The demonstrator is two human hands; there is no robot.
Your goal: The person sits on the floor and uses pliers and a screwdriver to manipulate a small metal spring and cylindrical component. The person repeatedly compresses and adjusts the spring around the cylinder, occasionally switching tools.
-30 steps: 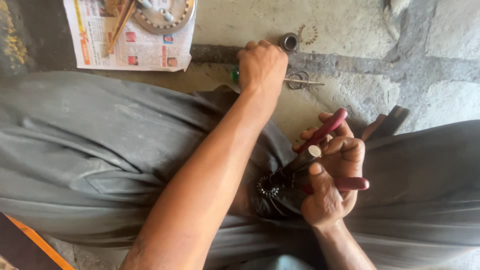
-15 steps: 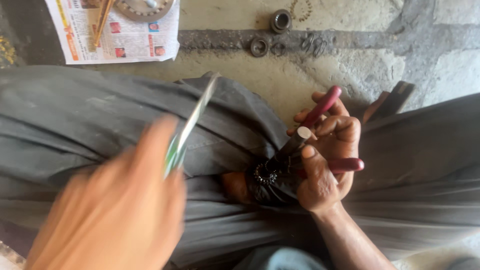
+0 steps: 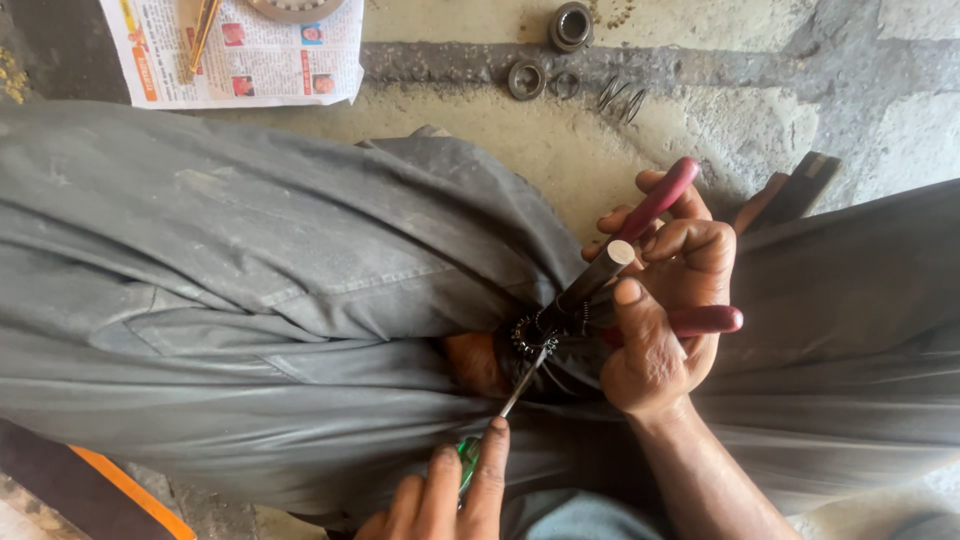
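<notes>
Head view — screwdriver (image 3: 505, 412) against gear (image 3: 532, 336)

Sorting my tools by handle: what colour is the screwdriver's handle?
Green, on the screwdriver held in the left hand; seen in the head view.

I am watching through a single head-worn camera, looking steeply down over the lap and grey trousers (image 3: 250, 300) at close range. The right hand (image 3: 665, 320) is filling the frame around four o'clock, the left hand (image 3: 450, 500) is entering at six. The concrete floor (image 3: 480, 130) is running along twelve o'clock, the newspaper (image 3: 240, 60) lying at eleven.
</notes>
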